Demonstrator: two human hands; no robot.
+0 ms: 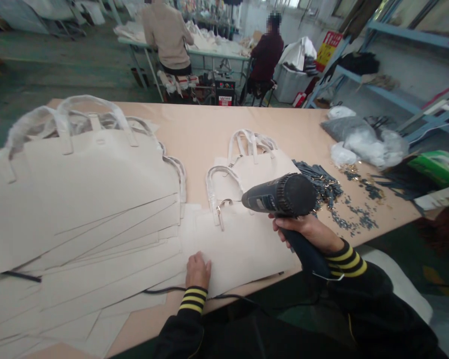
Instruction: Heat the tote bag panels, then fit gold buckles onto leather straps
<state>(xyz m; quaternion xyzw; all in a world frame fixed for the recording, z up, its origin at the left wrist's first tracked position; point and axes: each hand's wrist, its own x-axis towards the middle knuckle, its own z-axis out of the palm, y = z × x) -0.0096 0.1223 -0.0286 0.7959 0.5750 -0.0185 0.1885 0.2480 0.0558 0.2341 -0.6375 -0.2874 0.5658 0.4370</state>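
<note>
My right hand is wrapped round the handle of a dark heat gun, whose nozzle points left over the cream bag panel. My left hand rests on the panel's lower left part, fingers lying on its surface. Near the top of this panel is a short strap with a metal clasp. One wrapped handle arches up behind it. Farther back lies another cream panel with wrapped handles. A black cord runs along the table's front edge.
A large stack of cream bag panels with plastic-wrapped handles covers the left side. Dark strips and small metal pieces lie at right, near plastic bags. Two people sit at a far table. Blue shelving stands at right.
</note>
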